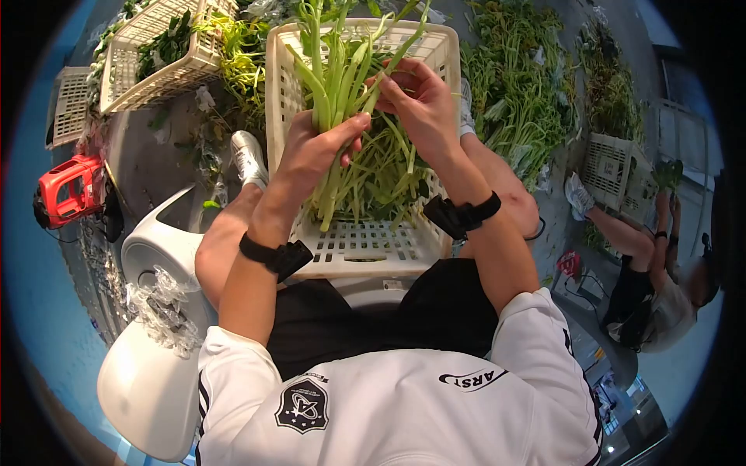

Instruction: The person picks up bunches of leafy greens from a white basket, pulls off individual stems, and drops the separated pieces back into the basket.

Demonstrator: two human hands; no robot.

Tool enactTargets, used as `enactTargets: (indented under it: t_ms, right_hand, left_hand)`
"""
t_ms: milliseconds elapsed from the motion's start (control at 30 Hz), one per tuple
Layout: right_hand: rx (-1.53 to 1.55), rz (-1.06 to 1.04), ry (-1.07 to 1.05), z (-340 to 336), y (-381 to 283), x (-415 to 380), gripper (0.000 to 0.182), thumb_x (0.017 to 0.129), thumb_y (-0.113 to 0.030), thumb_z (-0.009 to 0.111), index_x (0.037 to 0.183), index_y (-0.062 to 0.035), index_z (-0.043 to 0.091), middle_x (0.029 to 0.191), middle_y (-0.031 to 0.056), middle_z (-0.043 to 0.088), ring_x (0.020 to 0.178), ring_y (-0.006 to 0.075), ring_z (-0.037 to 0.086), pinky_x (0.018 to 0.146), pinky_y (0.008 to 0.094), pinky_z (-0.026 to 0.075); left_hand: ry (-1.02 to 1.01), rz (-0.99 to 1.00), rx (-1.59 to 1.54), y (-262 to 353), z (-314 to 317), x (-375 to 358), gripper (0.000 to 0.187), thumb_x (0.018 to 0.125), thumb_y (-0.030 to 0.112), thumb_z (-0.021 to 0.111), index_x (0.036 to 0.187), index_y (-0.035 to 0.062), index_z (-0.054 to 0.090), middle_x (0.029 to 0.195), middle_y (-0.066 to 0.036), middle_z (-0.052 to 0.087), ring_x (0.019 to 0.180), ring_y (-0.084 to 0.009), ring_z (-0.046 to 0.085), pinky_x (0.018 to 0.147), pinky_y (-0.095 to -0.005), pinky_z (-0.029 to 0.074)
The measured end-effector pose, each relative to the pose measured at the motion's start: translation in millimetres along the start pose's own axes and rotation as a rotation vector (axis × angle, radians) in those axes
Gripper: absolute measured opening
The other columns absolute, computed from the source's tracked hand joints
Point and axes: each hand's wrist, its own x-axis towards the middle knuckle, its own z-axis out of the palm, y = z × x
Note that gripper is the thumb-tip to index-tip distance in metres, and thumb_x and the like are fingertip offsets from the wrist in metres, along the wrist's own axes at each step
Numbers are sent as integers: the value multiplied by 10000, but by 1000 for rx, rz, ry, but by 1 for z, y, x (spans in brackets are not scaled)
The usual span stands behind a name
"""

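My left hand (322, 147) is wrapped round a bunch of long green vegetable stalks (334, 93), which stand upright above the crate. Beside it on the right, my right hand (420, 97) has its thumb and fingers pinched together on a single stalk at the edge of that bunch. Both hands are over a cream plastic crate (361, 272) between my knees. Inside the crate lie loose stalks and leaves (388, 167). The upper ends of the bunch run out of view at the top.
Piles of greens (517, 93) cover the floor to the right. On the left stand another crate (155, 62) with greens, a red plastic item (70, 192) and a white stool (148, 388) with crumpled clear plastic (163, 311). A co-worker (660, 299) sits at the far right by a crate (610, 171).
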Motion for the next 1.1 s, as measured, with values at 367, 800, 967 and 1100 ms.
enactTargets:
  t_ms: [367,800,967,1100]
  right_hand:
    - [-246,-81,84,10,5,-6,182,944,-56,672,1066,40,577,959,112,701,879,152,698,719,294,605]
    - [-1099,-770,203,5,-6,-9,787,779,-470,848,1237,-5,408,1200,210,486,1160,370,479,932,470,446]
    - [-1211,-858,227,7,-19,-19,640,753,-391,870,1167,-32,540,1174,165,514,1125,359,495,926,472,444]
    - [-1076,-880,-178,10,-18,-13,373,810,-203,807,1097,-60,616,1092,127,606,1039,338,587,887,460,482]
  left_hand:
    - [38,-76,-47,2,-1,0,194,886,172,751,991,30,671,790,-8,646,568,-48,543,478,-206,420]
    - [24,-43,-143,20,-26,-10,209,864,231,709,836,39,632,619,-2,506,509,-89,463,496,-250,379]
    - [-1,-38,-127,17,-31,-8,230,865,246,699,833,29,632,624,-1,501,521,-95,467,498,-247,364]
    - [-14,-47,-125,17,-32,-7,217,863,237,700,841,30,639,639,4,504,537,-86,463,496,-247,357]
